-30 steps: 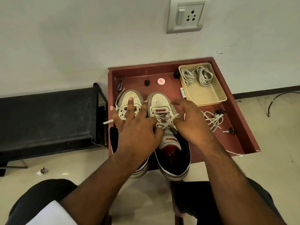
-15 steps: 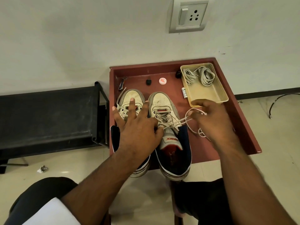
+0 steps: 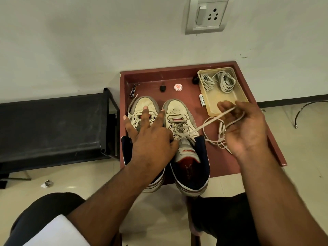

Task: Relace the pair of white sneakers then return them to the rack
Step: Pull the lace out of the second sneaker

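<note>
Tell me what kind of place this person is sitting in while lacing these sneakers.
Probably a room in a home or hostel, though that is a guess. A wall switch and socket sits on plain painted plaster, the floor is pale tile, and a low black rack stands beside the red tray table holding the white sneakers.

Sneakers [image 3: 179, 118]: scuffed matt white leather-look uppers with perforated toes, woven cloth lace [image 3: 209, 121]. Tray [image 3: 177, 75] is smooth maroon, low sheen; tub [image 3: 237, 98] is cream plastic. Rack [image 3: 53, 125] is dusty matt black; floor [image 3: 88, 180] is glossy tile.
</note>
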Action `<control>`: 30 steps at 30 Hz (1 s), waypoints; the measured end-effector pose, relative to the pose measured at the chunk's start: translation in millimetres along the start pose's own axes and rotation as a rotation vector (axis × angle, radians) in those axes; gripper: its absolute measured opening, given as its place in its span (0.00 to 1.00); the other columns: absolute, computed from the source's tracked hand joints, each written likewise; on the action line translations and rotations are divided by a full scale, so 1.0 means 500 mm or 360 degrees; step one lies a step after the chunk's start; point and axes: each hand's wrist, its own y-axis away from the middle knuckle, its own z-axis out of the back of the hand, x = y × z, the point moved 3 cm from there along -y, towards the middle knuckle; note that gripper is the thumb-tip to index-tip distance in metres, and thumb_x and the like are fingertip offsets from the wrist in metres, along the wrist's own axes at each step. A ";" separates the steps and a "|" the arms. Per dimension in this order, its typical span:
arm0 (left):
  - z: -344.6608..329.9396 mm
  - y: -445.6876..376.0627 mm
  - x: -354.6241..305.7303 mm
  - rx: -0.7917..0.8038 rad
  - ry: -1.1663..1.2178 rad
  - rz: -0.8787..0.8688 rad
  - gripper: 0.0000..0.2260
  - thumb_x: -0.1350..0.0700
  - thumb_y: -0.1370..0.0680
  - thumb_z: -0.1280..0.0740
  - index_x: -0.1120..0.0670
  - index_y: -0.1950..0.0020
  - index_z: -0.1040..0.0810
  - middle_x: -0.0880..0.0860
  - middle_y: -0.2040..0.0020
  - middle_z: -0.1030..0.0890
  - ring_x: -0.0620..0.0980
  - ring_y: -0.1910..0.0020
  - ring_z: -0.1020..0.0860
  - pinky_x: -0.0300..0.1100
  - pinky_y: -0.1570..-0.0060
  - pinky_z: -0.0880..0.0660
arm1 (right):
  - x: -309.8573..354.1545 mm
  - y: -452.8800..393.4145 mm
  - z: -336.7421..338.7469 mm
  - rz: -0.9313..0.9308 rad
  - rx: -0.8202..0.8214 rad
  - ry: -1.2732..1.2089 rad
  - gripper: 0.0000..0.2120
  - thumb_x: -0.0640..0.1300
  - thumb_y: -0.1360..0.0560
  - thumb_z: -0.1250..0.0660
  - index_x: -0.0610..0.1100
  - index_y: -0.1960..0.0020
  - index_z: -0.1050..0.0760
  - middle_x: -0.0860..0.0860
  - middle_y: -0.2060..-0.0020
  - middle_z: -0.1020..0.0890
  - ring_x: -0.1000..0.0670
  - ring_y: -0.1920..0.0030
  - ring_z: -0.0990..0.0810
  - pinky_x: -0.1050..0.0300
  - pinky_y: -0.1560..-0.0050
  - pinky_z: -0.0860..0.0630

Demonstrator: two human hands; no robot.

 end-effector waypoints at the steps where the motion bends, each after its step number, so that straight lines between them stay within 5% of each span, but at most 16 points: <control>1: -0.001 0.000 0.000 0.0006 0.0006 0.0005 0.14 0.39 0.22 0.39 0.42 0.47 0.17 0.45 0.19 0.51 0.56 0.21 0.62 0.70 0.34 0.70 | -0.003 -0.004 0.003 -0.0051 -0.0038 -0.0198 0.07 0.34 0.25 0.36 0.41 0.62 0.27 0.47 0.70 0.21 0.47 0.66 0.18 0.51 0.49 0.20; 4: -0.002 0.000 0.000 -0.0009 0.0018 0.0016 0.13 0.40 0.22 0.38 0.42 0.48 0.17 0.45 0.19 0.51 0.55 0.21 0.62 0.69 0.33 0.70 | -0.022 -0.001 -0.007 -0.0089 0.0033 -0.0107 0.08 0.34 0.25 0.36 0.45 0.59 0.30 0.50 0.74 0.28 0.53 0.77 0.30 0.51 0.57 0.20; 6: -0.002 0.000 0.000 -0.0020 0.0021 0.0017 0.12 0.40 0.21 0.38 0.43 0.48 0.17 0.45 0.19 0.50 0.55 0.21 0.62 0.69 0.33 0.70 | -0.027 0.010 -0.023 0.0124 0.0230 0.0633 0.10 0.34 0.26 0.32 0.48 0.54 0.27 0.51 0.67 0.24 0.53 0.74 0.27 0.53 0.61 0.22; 8: -0.003 0.000 0.000 -0.0025 0.0008 0.0017 0.13 0.41 0.21 0.38 0.43 0.48 0.17 0.46 0.19 0.51 0.56 0.21 0.62 0.69 0.33 0.69 | -0.041 0.023 -0.035 0.0472 0.0500 0.1608 0.11 0.39 0.29 0.28 0.54 0.52 0.23 0.53 0.51 0.21 0.56 0.55 0.21 0.49 0.50 0.24; 10: -0.005 0.000 0.001 -0.0041 0.0009 0.0020 0.13 0.41 0.21 0.38 0.43 0.49 0.17 0.46 0.19 0.50 0.56 0.21 0.61 0.69 0.33 0.69 | -0.068 0.031 -0.041 0.0674 0.0802 0.2443 0.09 0.47 0.30 0.26 0.59 0.53 0.20 0.57 0.32 0.30 0.51 0.30 0.35 0.41 0.31 0.37; 13: -0.007 -0.001 0.002 -0.0053 0.0023 0.0025 0.12 0.42 0.21 0.38 0.43 0.50 0.17 0.46 0.19 0.50 0.56 0.21 0.61 0.69 0.32 0.68 | -0.106 0.029 -0.034 0.0612 0.1025 0.3070 0.07 0.54 0.29 0.28 0.59 0.50 0.18 0.60 0.23 0.43 0.49 0.22 0.51 0.39 0.27 0.53; 16: -0.007 -0.001 0.001 -0.0050 0.0031 0.0023 0.12 0.41 0.21 0.39 0.44 0.50 0.17 0.46 0.19 0.49 0.56 0.21 0.61 0.69 0.32 0.67 | -0.089 0.024 -0.037 0.0555 0.0848 0.2517 0.01 0.48 0.29 0.26 0.52 0.57 0.17 0.59 0.26 0.34 0.51 0.25 0.40 0.45 0.29 0.39; 18: -0.007 0.001 0.003 -0.0046 0.0051 0.0025 0.13 0.41 0.21 0.39 0.43 0.49 0.17 0.46 0.19 0.49 0.56 0.21 0.61 0.70 0.31 0.67 | -0.050 0.020 -0.032 0.0336 0.0495 0.1704 0.05 0.40 0.28 0.27 0.46 0.62 0.18 0.57 0.34 0.24 0.53 0.36 0.26 0.52 0.48 0.24; 20: -0.007 0.001 0.006 -0.0075 0.0072 0.0019 0.12 0.42 0.21 0.39 0.42 0.45 0.19 0.47 0.20 0.48 0.56 0.21 0.60 0.70 0.31 0.66 | -0.010 0.010 -0.008 0.0289 0.0177 0.1300 0.08 0.36 0.28 0.29 0.45 0.65 0.20 0.57 0.46 0.18 0.54 0.50 0.20 0.54 0.55 0.24; 23: -0.014 -0.001 -0.003 -0.0111 0.0063 -0.0050 0.17 0.48 0.20 0.40 0.37 0.32 0.31 0.48 0.19 0.51 0.57 0.21 0.60 0.72 0.33 0.68 | 0.006 -0.002 0.021 0.0367 -0.0021 0.1810 0.02 0.44 0.30 0.30 0.49 0.58 0.19 0.53 0.54 0.18 0.48 0.54 0.19 0.45 0.47 0.22; 26: -0.025 0.005 -0.031 -0.0089 -0.0045 -0.0122 0.20 0.52 0.19 0.42 0.37 0.28 0.34 0.49 0.19 0.54 0.59 0.21 0.61 0.72 0.36 0.71 | -0.022 0.005 0.016 0.0381 0.0106 0.2650 0.23 0.52 0.30 0.30 0.52 0.36 0.26 0.48 0.37 0.27 0.42 0.35 0.30 0.41 0.35 0.30; 30: -0.029 0.008 -0.033 -0.0164 -0.0062 -0.0033 0.16 0.48 0.19 0.43 0.41 0.31 0.28 0.49 0.19 0.51 0.59 0.21 0.58 0.73 0.34 0.68 | -0.062 0.024 -0.021 0.0306 0.0505 0.2494 0.19 0.50 0.31 0.28 0.53 0.41 0.25 0.51 0.44 0.27 0.47 0.40 0.28 0.51 0.40 0.28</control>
